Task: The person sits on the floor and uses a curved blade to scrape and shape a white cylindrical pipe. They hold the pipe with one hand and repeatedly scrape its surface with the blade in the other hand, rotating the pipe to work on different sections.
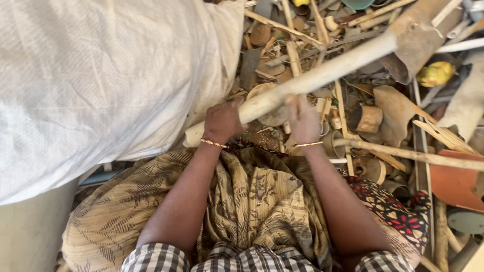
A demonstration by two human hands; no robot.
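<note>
A long pale pipe runs slantwise from the lower left toward the upper right, above a heap of scrap. My left hand is closed around its near end, close to the pipe's open mouth. My right hand is closed on the same pipe a little farther along, fingers wrapped over the top. Both wrists wear thin bangles. My lap below is covered in olive patterned cloth.
A large white woven sack fills the left side, touching the pipe's near end. Ahead lies a heap of pipe pieces, sticks and cut pipe sections. A thin stick and an orange sheet lie at the right.
</note>
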